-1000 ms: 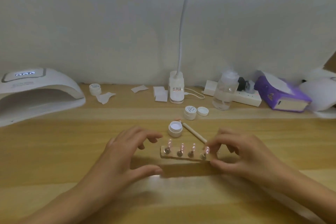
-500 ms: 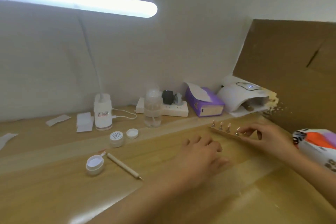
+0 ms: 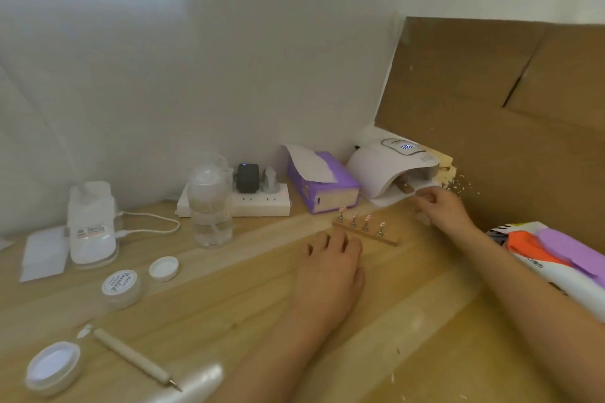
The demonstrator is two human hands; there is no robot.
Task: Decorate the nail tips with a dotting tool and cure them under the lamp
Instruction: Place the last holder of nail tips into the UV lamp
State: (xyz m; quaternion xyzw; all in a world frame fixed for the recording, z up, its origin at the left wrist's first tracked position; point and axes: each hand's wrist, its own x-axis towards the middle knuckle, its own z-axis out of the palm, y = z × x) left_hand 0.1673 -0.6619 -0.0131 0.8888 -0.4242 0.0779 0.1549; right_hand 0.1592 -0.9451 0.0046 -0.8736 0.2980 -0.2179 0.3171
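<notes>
Nail tip holder [image 3: 365,234] on desk [image 3: 409,321], long axis 10-to-4 o'clock, nail tips [image 3: 355,216] upright. Our left hand [image 3: 330,258] flat, empty, at its 7 o'clock. Right hand [image 3: 440,211] curled at curing lamp [image 3: 383,167] mouth; can't tell grip.

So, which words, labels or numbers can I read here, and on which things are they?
None reads clearly.
Jar lid: cursive word, blurred.
Nail lamp display: blue digits, blurred.
Desk lamp base label: too small.
Printed package: black print, too small.
</notes>
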